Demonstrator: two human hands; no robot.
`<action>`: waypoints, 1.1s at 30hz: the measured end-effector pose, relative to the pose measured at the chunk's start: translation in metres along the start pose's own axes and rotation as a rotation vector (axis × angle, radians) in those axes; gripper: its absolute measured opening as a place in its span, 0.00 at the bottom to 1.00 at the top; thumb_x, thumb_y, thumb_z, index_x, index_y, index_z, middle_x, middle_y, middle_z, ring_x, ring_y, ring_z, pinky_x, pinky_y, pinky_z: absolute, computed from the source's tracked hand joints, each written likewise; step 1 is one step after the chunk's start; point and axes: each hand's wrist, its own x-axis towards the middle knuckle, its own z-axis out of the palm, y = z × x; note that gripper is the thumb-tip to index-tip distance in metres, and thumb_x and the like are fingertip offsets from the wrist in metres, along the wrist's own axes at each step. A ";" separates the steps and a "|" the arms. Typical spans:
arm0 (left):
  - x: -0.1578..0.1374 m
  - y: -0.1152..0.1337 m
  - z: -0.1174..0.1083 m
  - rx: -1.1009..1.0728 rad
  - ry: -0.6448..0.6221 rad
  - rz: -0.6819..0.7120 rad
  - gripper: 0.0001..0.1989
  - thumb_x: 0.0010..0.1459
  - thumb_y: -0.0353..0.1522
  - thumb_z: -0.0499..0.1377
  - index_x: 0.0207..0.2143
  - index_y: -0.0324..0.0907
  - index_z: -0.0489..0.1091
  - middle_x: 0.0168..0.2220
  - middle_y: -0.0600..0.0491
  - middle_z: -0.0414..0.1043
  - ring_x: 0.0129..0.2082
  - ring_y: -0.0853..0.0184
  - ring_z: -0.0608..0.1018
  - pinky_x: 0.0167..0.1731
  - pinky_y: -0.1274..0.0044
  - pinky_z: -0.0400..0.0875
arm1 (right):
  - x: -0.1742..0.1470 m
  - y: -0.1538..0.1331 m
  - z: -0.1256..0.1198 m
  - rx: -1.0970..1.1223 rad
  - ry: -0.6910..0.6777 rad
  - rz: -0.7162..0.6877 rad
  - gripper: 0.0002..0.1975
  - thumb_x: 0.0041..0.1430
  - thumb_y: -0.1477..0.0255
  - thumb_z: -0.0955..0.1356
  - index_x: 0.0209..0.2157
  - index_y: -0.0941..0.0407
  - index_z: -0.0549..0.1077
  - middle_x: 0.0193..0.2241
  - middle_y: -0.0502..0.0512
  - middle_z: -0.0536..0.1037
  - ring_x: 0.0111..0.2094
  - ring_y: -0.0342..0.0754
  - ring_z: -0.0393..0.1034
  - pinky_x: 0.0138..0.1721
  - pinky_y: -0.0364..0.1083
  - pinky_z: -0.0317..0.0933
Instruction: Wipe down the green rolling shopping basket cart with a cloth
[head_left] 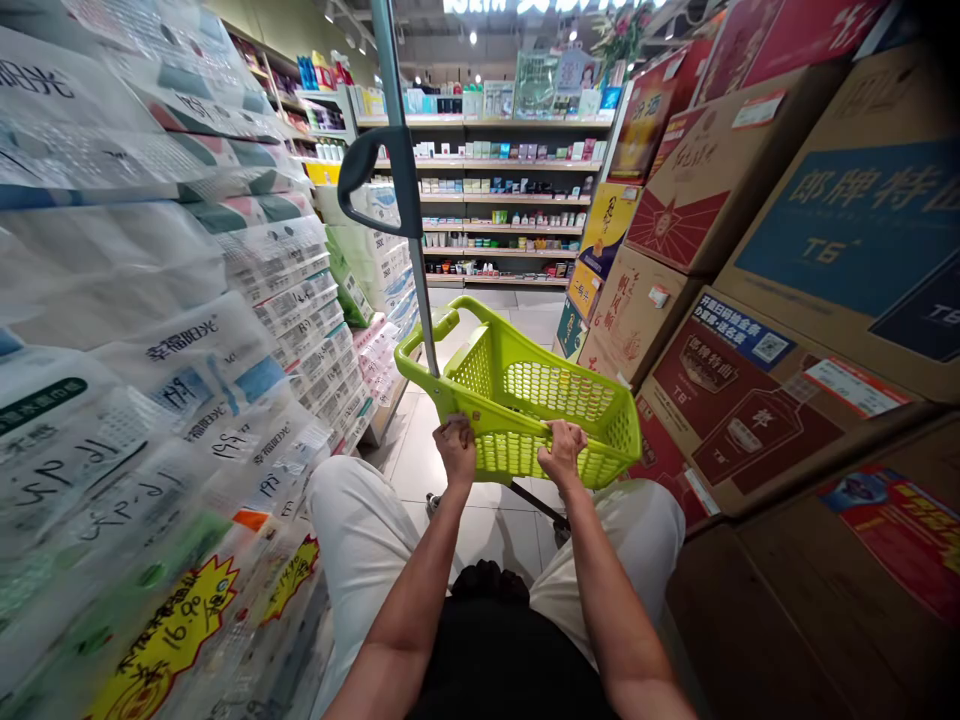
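In the middle of the head view stands a small lime-green shopping cart (525, 385), turned side-on to me, with perforated plastic walls. No goods show inside its basket. My right hand (564, 447) is closed over the near top rim, its fingers bent over the edge. Against the near side wall, below the cart's handle end, my left hand (456, 445) is closed on the plastic; its fingertips are partly hidden. A grey pole (394, 70) with a dark loop grip (379, 180) rises from the left end of the cart.
Plastic-wrapped tissue packs (187, 350) are stacked high on the left. Cardboard liquor cartons (750, 390) form a wall on the right. Between them runs a narrow aisle of pale floor tiles (401, 440). Shelves of small packaged goods (510, 185) stand across the far end.
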 end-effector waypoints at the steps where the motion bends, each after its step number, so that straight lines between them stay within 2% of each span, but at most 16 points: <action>1: -0.003 -0.004 -0.001 0.010 -0.001 0.014 0.04 0.56 0.26 0.62 0.35 0.41 0.75 0.43 0.44 0.69 0.51 0.56 0.74 0.54 0.63 0.74 | -0.001 -0.001 -0.001 0.004 0.008 0.000 0.24 0.41 0.76 0.64 0.44 0.52 0.69 0.41 0.56 0.73 0.50 0.59 0.59 0.59 0.60 0.44; 3: -0.003 -0.002 -0.003 0.002 0.028 0.071 0.09 0.56 0.27 0.63 0.40 0.42 0.74 0.44 0.44 0.70 0.51 0.56 0.75 0.53 0.64 0.74 | -0.003 -0.002 -0.002 0.005 0.022 -0.001 0.23 0.41 0.76 0.64 0.44 0.52 0.68 0.41 0.56 0.73 0.51 0.59 0.59 0.60 0.60 0.44; 6: 0.007 0.016 -0.007 -0.040 0.105 0.153 0.18 0.59 0.34 0.66 0.51 0.43 0.69 0.48 0.45 0.73 0.49 0.58 0.77 0.52 0.66 0.74 | -0.004 0.000 -0.003 -0.004 0.023 0.000 0.23 0.42 0.76 0.64 0.44 0.51 0.68 0.41 0.56 0.74 0.51 0.59 0.59 0.60 0.60 0.43; 8: 0.012 0.023 -0.008 -0.049 0.118 0.167 0.22 0.59 0.38 0.67 0.53 0.43 0.67 0.48 0.45 0.74 0.48 0.59 0.78 0.52 0.67 0.74 | -0.004 0.002 -0.004 -0.009 0.008 0.003 0.23 0.42 0.75 0.65 0.44 0.51 0.67 0.42 0.56 0.74 0.51 0.60 0.59 0.60 0.61 0.43; 11: 0.005 0.012 -0.005 -0.011 0.070 0.104 0.19 0.58 0.37 0.68 0.50 0.43 0.70 0.46 0.45 0.73 0.47 0.58 0.78 0.52 0.66 0.74 | -0.004 0.004 -0.003 -0.011 -0.014 -0.002 0.23 0.42 0.75 0.65 0.44 0.52 0.67 0.41 0.56 0.74 0.51 0.60 0.59 0.59 0.61 0.43; 15: -0.014 -0.013 0.000 0.006 0.000 -0.064 0.18 0.55 0.32 0.68 0.48 0.43 0.73 0.43 0.48 0.68 0.43 0.58 0.78 0.48 0.65 0.75 | -0.007 0.003 0.000 -0.009 0.000 -0.019 0.24 0.42 0.75 0.65 0.45 0.51 0.67 0.42 0.56 0.73 0.51 0.60 0.59 0.59 0.61 0.42; 17: -0.013 -0.010 0.001 -0.040 0.045 -0.034 0.18 0.57 0.33 0.67 0.50 0.44 0.72 0.44 0.47 0.68 0.45 0.58 0.77 0.50 0.65 0.75 | -0.008 0.002 0.001 -0.010 0.013 -0.023 0.24 0.41 0.75 0.65 0.45 0.51 0.67 0.42 0.57 0.73 0.51 0.60 0.58 0.59 0.61 0.42; 19: -0.005 0.002 0.000 -0.081 0.110 0.074 0.19 0.62 0.34 0.64 0.54 0.45 0.69 0.50 0.44 0.67 0.52 0.58 0.75 0.55 0.65 0.72 | -0.009 0.001 0.000 -0.012 0.008 -0.023 0.24 0.41 0.74 0.65 0.45 0.51 0.67 0.42 0.57 0.73 0.51 0.60 0.58 0.59 0.61 0.42; 22: 0.004 0.015 -0.002 -0.059 0.117 0.189 0.17 0.64 0.30 0.59 0.55 0.45 0.67 0.56 0.41 0.63 0.59 0.56 0.69 0.61 0.62 0.67 | -0.010 -0.002 -0.003 -0.020 -0.014 -0.007 0.23 0.41 0.74 0.65 0.44 0.52 0.67 0.41 0.57 0.73 0.51 0.60 0.58 0.59 0.61 0.43; 25: -0.003 0.007 -0.001 0.032 0.016 0.148 0.15 0.59 0.23 0.58 0.48 0.43 0.70 0.54 0.41 0.62 0.58 0.53 0.68 0.60 0.59 0.67 | -0.011 -0.006 -0.006 -0.030 -0.007 0.017 0.23 0.41 0.74 0.65 0.44 0.52 0.67 0.42 0.57 0.72 0.51 0.61 0.57 0.59 0.61 0.42; 28: -0.013 -0.002 -0.003 0.076 -0.036 0.095 0.18 0.55 0.21 0.58 0.47 0.43 0.70 0.50 0.41 0.64 0.54 0.53 0.71 0.57 0.59 0.69 | -0.013 -0.010 -0.009 -0.036 -0.003 0.017 0.25 0.40 0.75 0.65 0.45 0.52 0.67 0.42 0.57 0.72 0.51 0.60 0.57 0.59 0.61 0.43; 33: 0.001 0.018 -0.008 -0.033 0.159 0.211 0.18 0.63 0.33 0.61 0.55 0.43 0.65 0.52 0.42 0.66 0.56 0.56 0.71 0.60 0.62 0.67 | -0.017 -0.012 -0.011 -0.046 0.004 0.008 0.25 0.40 0.75 0.65 0.45 0.51 0.67 0.42 0.57 0.72 0.50 0.60 0.58 0.58 0.61 0.43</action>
